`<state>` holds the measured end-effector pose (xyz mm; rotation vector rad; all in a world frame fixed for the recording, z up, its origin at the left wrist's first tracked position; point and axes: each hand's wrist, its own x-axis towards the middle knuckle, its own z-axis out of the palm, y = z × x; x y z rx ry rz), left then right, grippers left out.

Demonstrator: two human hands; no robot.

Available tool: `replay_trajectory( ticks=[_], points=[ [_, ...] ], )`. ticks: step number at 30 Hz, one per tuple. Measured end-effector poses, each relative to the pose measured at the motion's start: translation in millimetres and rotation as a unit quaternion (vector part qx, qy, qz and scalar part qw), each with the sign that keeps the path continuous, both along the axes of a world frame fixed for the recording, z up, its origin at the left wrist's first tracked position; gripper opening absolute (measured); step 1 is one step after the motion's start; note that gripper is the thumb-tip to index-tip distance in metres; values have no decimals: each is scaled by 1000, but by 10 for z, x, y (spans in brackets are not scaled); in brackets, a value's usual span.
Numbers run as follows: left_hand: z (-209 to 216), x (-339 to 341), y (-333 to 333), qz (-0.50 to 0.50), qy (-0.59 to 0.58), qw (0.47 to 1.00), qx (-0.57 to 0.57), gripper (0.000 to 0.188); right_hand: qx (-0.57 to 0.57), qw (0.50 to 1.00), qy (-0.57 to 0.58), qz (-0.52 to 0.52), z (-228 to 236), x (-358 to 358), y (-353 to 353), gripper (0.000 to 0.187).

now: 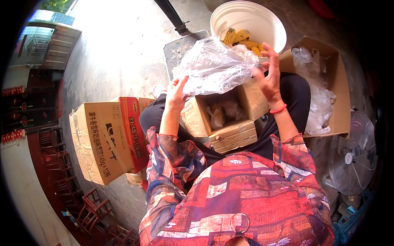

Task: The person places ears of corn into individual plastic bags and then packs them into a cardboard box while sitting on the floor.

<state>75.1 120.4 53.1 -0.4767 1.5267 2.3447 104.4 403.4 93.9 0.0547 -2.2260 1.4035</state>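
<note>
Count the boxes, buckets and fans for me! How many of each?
Cardboard boxes: 3, one between the knees, one on the person's right with clear bags, one printed on the left
White bucket of corn cobs: 1
Fan: 1
Total: 5

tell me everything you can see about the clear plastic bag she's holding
The clear plastic bag is thin, crinkled film, glossy where light hits it. It is held up in the air, stretched sideways between the left hand, gripping its lower left edge, and the right hand, pinching its right end. It hangs above an open cardboard box, in front of the white bucket.
</note>
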Motion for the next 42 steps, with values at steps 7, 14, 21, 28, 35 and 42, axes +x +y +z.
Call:
replay_trajectory(
  ticks=[7,14,21,28,35,42],
  points=[
    [-264,-16,21,-89,26,995,47,24,210,952,37,221,-71,188,-349,40],
    [84,-38,1,-37,203,973,100,64,-397,873,-164,230,-226,98,-146,20],
    [127,139,262,-156,383,888,-201,129,-455,830,-201,253,-211,67,-218,21],
    [331,102,95,-152,529,736,-394,52,-428,796,-292,313,-270,68,-180,18],
    [205,278,28,-243,151,954,-88,17,-523,802,-248,147,-514,-107,9,19],
    [187,172,22,-58,102,987,106,23,-467,761,-253,373,-165,-39,-16,48]
  ],
)
